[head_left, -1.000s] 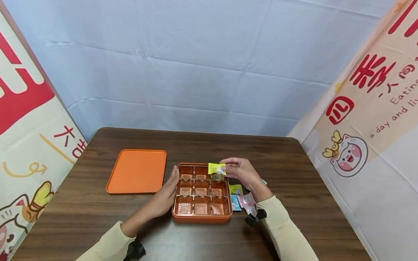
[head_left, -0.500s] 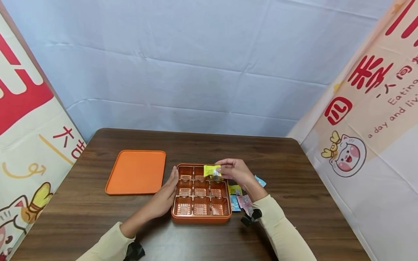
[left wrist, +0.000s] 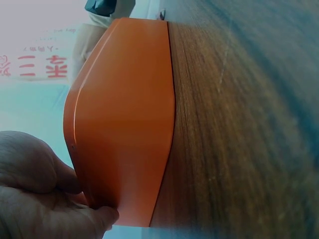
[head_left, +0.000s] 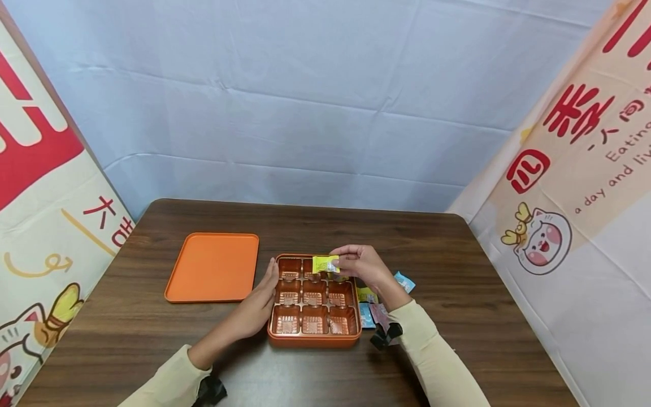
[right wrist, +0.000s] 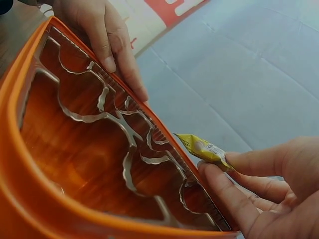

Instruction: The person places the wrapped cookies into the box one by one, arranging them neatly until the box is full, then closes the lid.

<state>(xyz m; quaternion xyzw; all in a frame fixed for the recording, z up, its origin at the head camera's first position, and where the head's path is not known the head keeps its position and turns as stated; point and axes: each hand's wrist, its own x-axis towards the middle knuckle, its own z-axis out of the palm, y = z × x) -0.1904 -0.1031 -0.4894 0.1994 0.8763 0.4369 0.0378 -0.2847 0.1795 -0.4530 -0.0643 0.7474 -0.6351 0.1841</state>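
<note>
An orange box (head_left: 314, 342) with a copper-coloured divided insert stands mid-table, its grid of compartments facing up. My left hand (head_left: 260, 305) rests along its left wall with the fingers fairly straight; the left wrist view shows the fingertips touching the orange side. Between thumb and fingers, my right hand (head_left: 362, 265) pinches a small yellow wrapped candy (head_left: 324, 264) above the back row, over the middle compartment. The right wrist view shows this candy (right wrist: 205, 149) held by its end. Another yellow wrapped candy (head_left: 338, 277) lies in the back right compartment, partly hidden by the right hand.
Right of the box lie a yellow-green packet (head_left: 367, 295), a blue packet (head_left: 366, 316) and a pink packet (head_left: 379, 315), partly covered by the right wrist. Another blue packet (head_left: 404, 281) sits beyond that wrist. An orange square lid (head_left: 213, 268) lies at the left on the wooden table (head_left: 152, 339).
My right hand has moved left with the yellow candy, from above the back right compartment to above the back middle one. The left hand stays against the box.
</note>
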